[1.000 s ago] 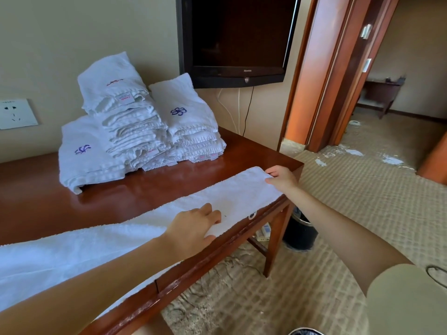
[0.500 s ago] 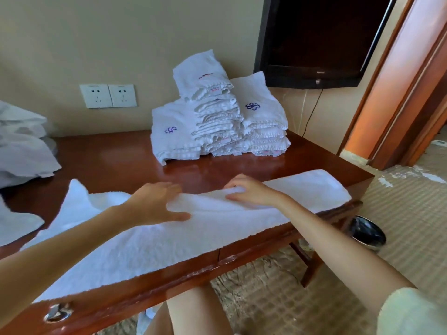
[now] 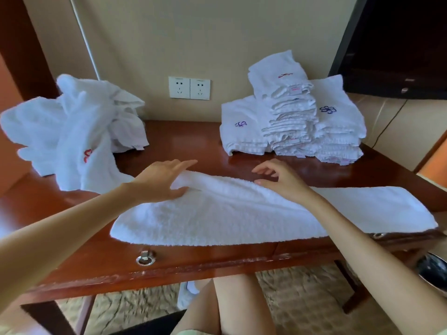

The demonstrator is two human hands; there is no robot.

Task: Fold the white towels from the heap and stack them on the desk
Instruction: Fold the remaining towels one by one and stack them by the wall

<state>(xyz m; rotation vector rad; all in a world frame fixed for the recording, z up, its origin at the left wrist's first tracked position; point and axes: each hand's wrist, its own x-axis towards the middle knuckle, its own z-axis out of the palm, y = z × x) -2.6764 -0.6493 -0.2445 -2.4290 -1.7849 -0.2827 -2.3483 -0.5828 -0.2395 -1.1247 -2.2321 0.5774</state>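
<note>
A long white towel [image 3: 242,218] lies along the front of the wooden desk [image 3: 193,146], its left end doubled over toward the middle. My left hand [image 3: 162,182] holds that doubled end, thumb against the terry and fingers stretched over the top. My right hand [image 3: 278,180] is just right of it above the towel's back edge, with loosely spread fingers that hold nothing. The heap of unfolded white towels [image 3: 72,131] sits at the desk's back left. The stack of folded towels [image 3: 290,122] stands at the back right against the wall.
Two wall sockets [image 3: 189,88] sit above the desk between heap and stack. A dark TV [image 3: 399,44] hangs at the upper right. A drawer ring pull [image 3: 145,258] is on the desk front. A dark bin [image 3: 433,272] stands on the floor at right. My knee shows under the desk.
The view has swung left, bringing the heap into sight. My left hand has carried the towel's left end over toward the middle. My right hand has lifted off the towel and spread its fingers.
</note>
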